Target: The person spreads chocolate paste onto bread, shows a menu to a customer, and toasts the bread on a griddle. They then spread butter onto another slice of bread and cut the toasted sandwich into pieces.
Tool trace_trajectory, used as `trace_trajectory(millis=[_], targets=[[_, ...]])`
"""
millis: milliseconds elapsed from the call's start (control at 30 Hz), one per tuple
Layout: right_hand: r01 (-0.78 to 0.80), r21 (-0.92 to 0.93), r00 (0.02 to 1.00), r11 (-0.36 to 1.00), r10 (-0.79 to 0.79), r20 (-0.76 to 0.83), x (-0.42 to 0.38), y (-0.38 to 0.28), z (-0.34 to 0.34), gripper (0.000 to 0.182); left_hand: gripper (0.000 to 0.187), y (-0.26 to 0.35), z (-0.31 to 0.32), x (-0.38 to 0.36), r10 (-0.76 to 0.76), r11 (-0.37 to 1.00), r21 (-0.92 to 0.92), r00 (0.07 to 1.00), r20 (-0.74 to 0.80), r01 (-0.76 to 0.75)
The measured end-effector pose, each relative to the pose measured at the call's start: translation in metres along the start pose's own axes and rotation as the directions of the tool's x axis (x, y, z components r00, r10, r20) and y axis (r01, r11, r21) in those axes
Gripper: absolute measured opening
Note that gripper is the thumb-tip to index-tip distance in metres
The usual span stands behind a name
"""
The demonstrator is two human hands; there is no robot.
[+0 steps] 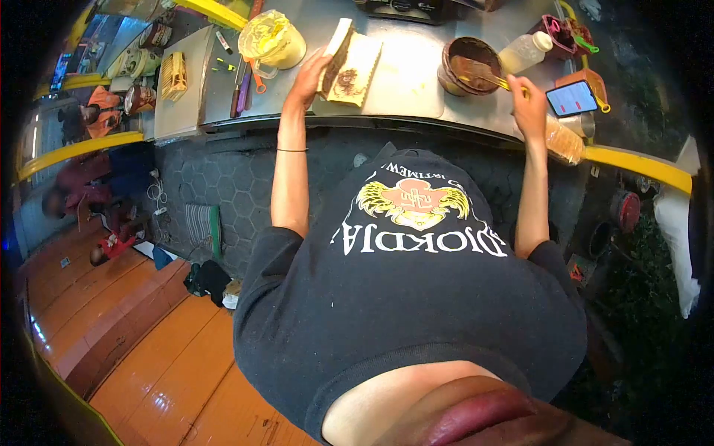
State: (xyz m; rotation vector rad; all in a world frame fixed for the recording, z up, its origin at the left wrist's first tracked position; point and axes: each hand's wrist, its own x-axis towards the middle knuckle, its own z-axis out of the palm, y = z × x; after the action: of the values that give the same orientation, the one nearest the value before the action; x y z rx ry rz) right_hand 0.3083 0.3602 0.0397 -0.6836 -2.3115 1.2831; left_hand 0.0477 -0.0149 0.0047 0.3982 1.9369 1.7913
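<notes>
My left hand [305, 82] grips a pale block of bread [363, 63] by its left side. Dark brown spread is smeared over part of the bread, which is tilted over the metal counter [327, 18]. On the right, my right hand [529, 108] is closed around the yellow handle of a spatula [487, 75]. Its blade reaches into a brown tub [448, 80] of dark spread. A jug [286, 56] of pale yellow spread stands just beyond my left hand. A white cutting board [413, 93] lies between my hands.
A white bottle [524, 52] stands behind the tub. Near my right wrist are a phone [571, 98] and a bag of bread [564, 140]. Several knives [242, 93] and a bread stack [174, 76] lie left. People [111, 241] sit on the far left.
</notes>
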Motion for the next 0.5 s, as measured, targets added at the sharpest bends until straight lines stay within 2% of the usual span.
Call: trace_trajectory(millis=[33,67,133,167,200,267,300,333,400,433,467,500], targets=[[0.059,-0.043,0.998,0.997,-0.059,-0.004,0.005,0.007,0.006,0.031,0.049,0.002,-0.002,-0.001,-0.110,0.982,-0.157,0.994,-0.012,0.107],[0.117,-0.086,0.993,0.989,-0.118,-0.006,0.009,0.010,0.011,0.032,0.049,0.002,-0.009,0.001,-0.111,0.983,-0.148,0.994,-0.006,0.109],[0.120,-0.070,0.992,0.990,-0.121,-0.018,0.013,0.015,0.022,0.033,0.043,-0.008,-0.034,0.012,-0.333,0.877,-0.363,0.943,0.013,0.315],[0.135,-0.060,0.990,0.989,-0.137,-0.023,0.017,0.015,0.025,0.034,0.039,-0.031,-0.058,0.024,-0.244,0.774,-0.535,0.939,0.242,0.339],[0.134,-0.054,0.990,0.990,-0.135,-0.030,0.019,0.019,0.029,0.034,0.039,-0.037,-0.058,0.023,-0.244,0.779,-0.528,0.939,0.243,0.339],[0.017,0.096,0.997,0.995,-0.024,0.070,0.023,0.015,0.036,0.035,0.037,-0.037,-0.055,0.020,-0.228,0.745,-0.597,0.954,0.193,0.298],[-0.140,0.246,0.984,0.959,0.107,0.142,0.021,0.014,0.035,0.035,0.037,-0.038,-0.054,0.018,-0.226,0.742,-0.601,0.955,0.193,0.297],[-0.142,0.251,0.983,0.958,0.108,0.148,0.021,0.020,0.034,0.035,0.037,-0.037,-0.054,0.016,-0.229,0.744,-0.599,0.955,0.187,0.296],[-0.269,0.481,0.962,0.835,0.208,0.176,0.020,0.030,0.027,0.033,0.038,-0.036,-0.053,0.014,-0.203,0.735,-0.613,0.957,0.209,0.290],[-0.331,0.553,0.944,0.764,0.268,0.194,0.016,0.028,0.022,0.029,0.038,-0.044,-0.061,0.019,-0.165,0.703,-0.639,0.946,0.279,0.311],[-0.336,0.548,0.942,0.766,0.265,0.206,0.014,0.030,0.017,0.029,0.038,-0.045,-0.058,0.020,-0.168,0.700,-0.645,0.949,0.268,0.306],[-0.376,0.643,0.926,0.667,0.296,0.234,0.011,0.035,0.010,0.028,0.038,-0.046,-0.057,0.020,-0.191,0.714,-0.633,0.953,0.237,0.300]])
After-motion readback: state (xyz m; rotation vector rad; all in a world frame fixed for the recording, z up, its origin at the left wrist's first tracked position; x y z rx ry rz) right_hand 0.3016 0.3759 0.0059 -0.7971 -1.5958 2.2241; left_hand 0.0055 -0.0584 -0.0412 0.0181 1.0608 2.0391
